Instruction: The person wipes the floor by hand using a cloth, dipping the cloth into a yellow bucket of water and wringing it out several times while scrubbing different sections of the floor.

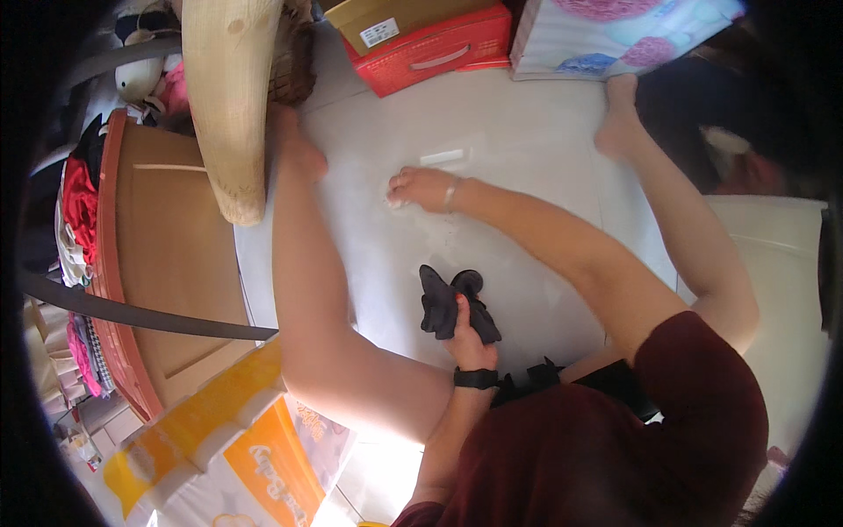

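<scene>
My left hand (471,342), with a black watch on its wrist, grips a soft black bundled item (454,309) just above the pale tiled floor. Whether that item is cloth or footwear cannot be told. Farther forward, my right hand (421,189), wearing a light bracelet, is pressed low to the floor (369,263). Its fingers are bent over a small white wad (396,203), perhaps tissue. Faint marks and a bright reflection show on the tiles near it. My bare legs are spread on both sides of the hands.
A red box (435,59) and a patterned bag (593,39) stand ahead. To the left are a pale wooden post (230,112), a brown wooden panel (178,257) and a yellow-and-white plastic package (224,448). A cream-coloured surface (770,277) lies to the right.
</scene>
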Demonstrator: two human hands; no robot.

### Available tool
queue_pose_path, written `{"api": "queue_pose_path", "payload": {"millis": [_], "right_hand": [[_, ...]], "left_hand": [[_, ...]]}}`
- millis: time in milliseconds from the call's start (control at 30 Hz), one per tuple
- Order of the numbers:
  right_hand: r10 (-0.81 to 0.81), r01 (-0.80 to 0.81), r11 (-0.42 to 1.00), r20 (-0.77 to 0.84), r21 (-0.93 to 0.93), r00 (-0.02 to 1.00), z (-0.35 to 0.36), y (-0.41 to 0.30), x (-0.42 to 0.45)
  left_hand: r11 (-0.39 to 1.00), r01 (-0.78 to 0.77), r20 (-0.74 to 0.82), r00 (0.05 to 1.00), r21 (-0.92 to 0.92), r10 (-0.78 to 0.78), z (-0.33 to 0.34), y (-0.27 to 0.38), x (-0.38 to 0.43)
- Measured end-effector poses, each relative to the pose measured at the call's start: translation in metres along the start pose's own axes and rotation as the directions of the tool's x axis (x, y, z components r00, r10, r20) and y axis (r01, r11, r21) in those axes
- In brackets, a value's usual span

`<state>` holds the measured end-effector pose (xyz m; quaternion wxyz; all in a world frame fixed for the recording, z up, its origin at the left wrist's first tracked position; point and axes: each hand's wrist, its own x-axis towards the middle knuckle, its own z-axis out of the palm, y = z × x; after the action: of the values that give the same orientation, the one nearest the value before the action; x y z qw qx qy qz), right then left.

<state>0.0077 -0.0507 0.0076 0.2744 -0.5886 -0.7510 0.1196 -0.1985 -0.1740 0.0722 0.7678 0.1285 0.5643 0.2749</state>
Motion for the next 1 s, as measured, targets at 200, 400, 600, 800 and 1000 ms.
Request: {"api": "queue_pose_path", "payload": {"millis": [200, 400, 600, 800, 1000], "right_hand": [[0.023, -0.027, 0.999, 0.170, 0.025, 0.985, 0.009, -0.048, -0.070], [0.595, -0.597, 0.792, -0.377, 0.126, 0.710, -0.031, -0.007, -0.113], [0.423, -0.490, 0.872, -0.495, -0.006, 0.759, 0.032, -0.045, -0.114], [0.507, -0.520, 0.852, -0.342, 0.060, 0.791, -0.016, -0.005, -0.083], [0.198, -0.208, 0.968, -0.077, -0.141, 0.977, 0.021, -0.048, -0.089]], "left_hand": [[0.999, 0.036, -0.102, 0.994, -0.019, -0.037, -0.009, 0.009, 0.005], [0.997, -0.051, 0.002, 0.999, 0.050, 0.051, -0.004, 0.005, 0.006], [0.996, -0.090, 0.014, 0.996, 0.022, 0.089, -0.015, 0.001, 0.026], [0.999, -0.032, -0.086, 0.996, -0.001, 0.032, -0.009, 0.012, 0.027], [0.941, -0.307, -0.224, 0.916, 0.142, 0.332, -0.008, -0.001, 0.054]]}}
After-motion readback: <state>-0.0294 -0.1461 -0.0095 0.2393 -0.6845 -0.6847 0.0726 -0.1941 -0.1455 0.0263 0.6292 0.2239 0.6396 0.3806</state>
